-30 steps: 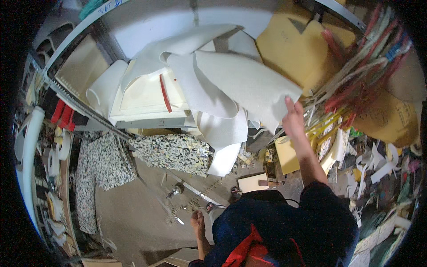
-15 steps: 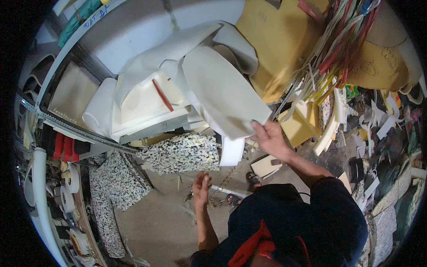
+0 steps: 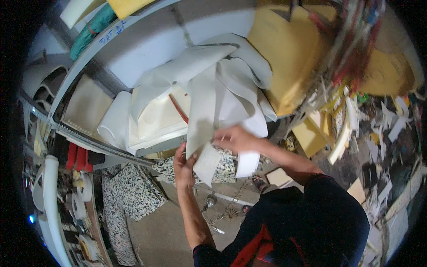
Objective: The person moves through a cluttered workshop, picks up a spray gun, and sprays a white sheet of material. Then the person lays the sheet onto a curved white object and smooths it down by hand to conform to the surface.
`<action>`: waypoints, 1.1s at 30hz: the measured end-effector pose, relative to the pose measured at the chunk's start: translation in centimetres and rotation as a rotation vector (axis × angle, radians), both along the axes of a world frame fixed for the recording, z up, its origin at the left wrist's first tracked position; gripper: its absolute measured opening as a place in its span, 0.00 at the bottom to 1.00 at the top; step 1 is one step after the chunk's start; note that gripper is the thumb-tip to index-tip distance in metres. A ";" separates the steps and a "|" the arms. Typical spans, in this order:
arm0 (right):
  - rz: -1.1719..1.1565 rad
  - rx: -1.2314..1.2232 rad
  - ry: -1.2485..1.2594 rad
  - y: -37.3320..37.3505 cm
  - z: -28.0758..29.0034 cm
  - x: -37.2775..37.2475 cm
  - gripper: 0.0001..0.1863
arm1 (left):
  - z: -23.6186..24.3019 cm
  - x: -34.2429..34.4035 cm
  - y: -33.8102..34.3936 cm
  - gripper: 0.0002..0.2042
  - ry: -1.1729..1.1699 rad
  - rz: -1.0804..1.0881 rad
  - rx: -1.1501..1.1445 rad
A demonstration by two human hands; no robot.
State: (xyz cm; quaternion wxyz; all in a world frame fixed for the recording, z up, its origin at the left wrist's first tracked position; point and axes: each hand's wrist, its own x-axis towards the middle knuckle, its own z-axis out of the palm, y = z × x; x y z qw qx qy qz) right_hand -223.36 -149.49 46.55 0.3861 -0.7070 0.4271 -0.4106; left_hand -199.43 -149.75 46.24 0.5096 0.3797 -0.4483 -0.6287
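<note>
The shelf (image 3: 73, 132) carries the white sheet (image 3: 202, 118), which drapes past its metal front edge. Left hand (image 3: 183, 172): fingers gripping the sheet's hanging end. Right hand (image 3: 239, 140): blurred, at the sheet; finger grip cannot be told. Below, open floor (image 3: 158, 238) shows between the speckled foam (image 3: 133, 193) and dark-shirted torso (image 3: 307, 227).

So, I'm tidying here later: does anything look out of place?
Yes. Curled white scraps lie strewn loosely at the picture's right rather than gathered up. The floppy off-white sheets on the grey metal shelf also look untidy: they bend and overlap unevenly, with ends drooping past its front edge.
</note>
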 end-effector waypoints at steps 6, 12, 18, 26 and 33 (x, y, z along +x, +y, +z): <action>-0.764 0.406 -0.488 -28.2 -1.7 -10.7 0.33 | 1.4 -1.4 1.2 0.27 -0.043 0.081 -0.030; -0.331 0.010 -1.012 -40.2 7.4 -7.5 0.26 | 3.5 -0.6 1.9 0.29 -0.020 0.269 -0.039; -0.227 -0.399 -0.171 -34.3 22.8 6.8 0.25 | 3.2 4.8 5.7 0.28 -0.312 0.487 -0.072; 0.403 -0.962 0.017 -6.7 9.3 23.3 0.19 | -3.9 8.7 10.7 0.39 0.122 0.419 0.099; 0.852 -0.666 0.394 7.6 -4.8 25.4 0.24 | -13.9 15.8 15.5 0.35 0.808 0.799 -0.125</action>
